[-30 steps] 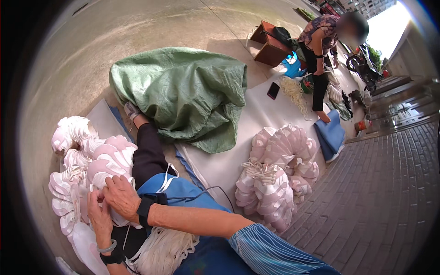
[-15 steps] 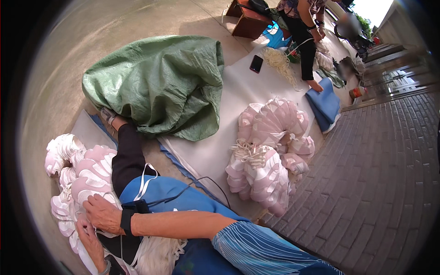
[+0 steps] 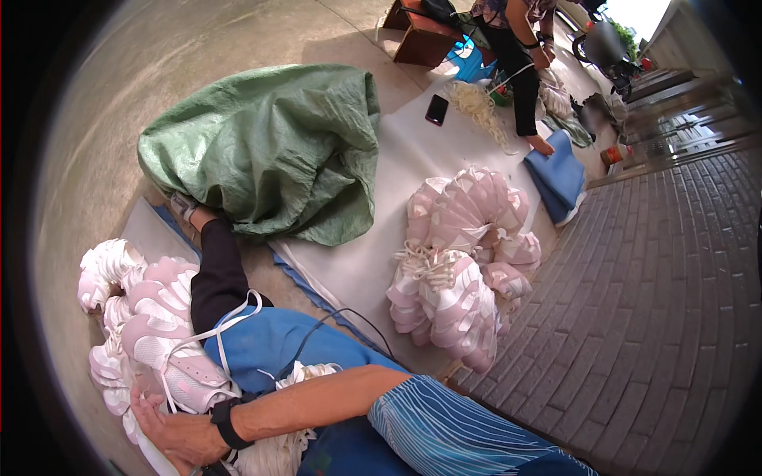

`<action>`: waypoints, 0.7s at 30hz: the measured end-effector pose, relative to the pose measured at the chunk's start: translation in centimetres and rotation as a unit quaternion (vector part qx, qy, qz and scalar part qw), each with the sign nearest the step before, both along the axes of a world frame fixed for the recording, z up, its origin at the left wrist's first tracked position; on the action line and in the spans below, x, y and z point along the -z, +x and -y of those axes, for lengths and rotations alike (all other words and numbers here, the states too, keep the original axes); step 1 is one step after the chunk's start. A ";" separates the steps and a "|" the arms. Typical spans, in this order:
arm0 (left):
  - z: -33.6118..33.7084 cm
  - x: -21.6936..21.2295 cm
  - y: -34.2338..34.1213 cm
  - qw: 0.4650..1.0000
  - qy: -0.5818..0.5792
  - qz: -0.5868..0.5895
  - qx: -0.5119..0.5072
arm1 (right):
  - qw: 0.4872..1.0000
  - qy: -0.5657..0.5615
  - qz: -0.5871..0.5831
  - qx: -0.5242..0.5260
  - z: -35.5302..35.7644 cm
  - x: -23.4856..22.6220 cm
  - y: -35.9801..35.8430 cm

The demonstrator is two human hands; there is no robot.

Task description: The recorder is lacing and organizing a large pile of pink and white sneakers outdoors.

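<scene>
Low at the left, my right hand (image 3: 184,435) is bent beside a pink-and-white shoe upper (image 3: 178,357), its fingers curled at the upper's lower edge. What they grip is hidden. A white shoelace (image 3: 226,324) loops over that upper and runs down toward the hand. My left hand is mostly covered by the right one, and only a bit of its dark wristband (image 3: 216,470) shows. Behind the upper lies a bunch of nested pink-and-white shoe uppers (image 3: 111,274). Pale laces (image 3: 274,456) hang in a bundle under my right forearm.
A green woven sack (image 3: 262,151) lies ahead, by my foot. To the right, a pile of pink shoe uppers (image 3: 460,262) rests on a pale sheet (image 3: 381,198). Beyond are a phone (image 3: 436,109), loose laces (image 3: 480,109) and another person (image 3: 524,79).
My right hand has moved down from the upper and now covers most of the left hand. The shoe upper shows more fully, with its lace lying across it.
</scene>
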State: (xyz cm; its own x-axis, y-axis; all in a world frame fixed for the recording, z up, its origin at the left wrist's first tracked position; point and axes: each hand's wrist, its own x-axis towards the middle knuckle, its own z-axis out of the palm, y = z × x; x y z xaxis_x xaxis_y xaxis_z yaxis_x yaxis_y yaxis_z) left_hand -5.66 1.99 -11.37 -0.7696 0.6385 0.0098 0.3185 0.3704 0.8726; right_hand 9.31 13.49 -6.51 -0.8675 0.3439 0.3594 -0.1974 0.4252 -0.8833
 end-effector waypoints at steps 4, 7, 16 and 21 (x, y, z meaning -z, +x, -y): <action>-3.9 -2.7 4.0 0.992 0.041 0.077 -0.094 | 0.991 -0.072 0.088 -0.070 -1.0 3.2 1.0; -1.7 -3.9 3.7 0.974 0.038 0.220 -0.032 | 0.977 -0.159 0.109 0.086 -2.8 6.9 -1.3; -1.0 -5.4 7.8 0.978 0.057 0.197 -0.025 | 0.866 -0.491 0.078 -0.049 -3.7 3.5 0.4; -1.9 -6.1 8.9 0.940 0.108 0.322 -0.034 | 0.873 -0.478 0.065 -0.074 -4.6 3.8 1.3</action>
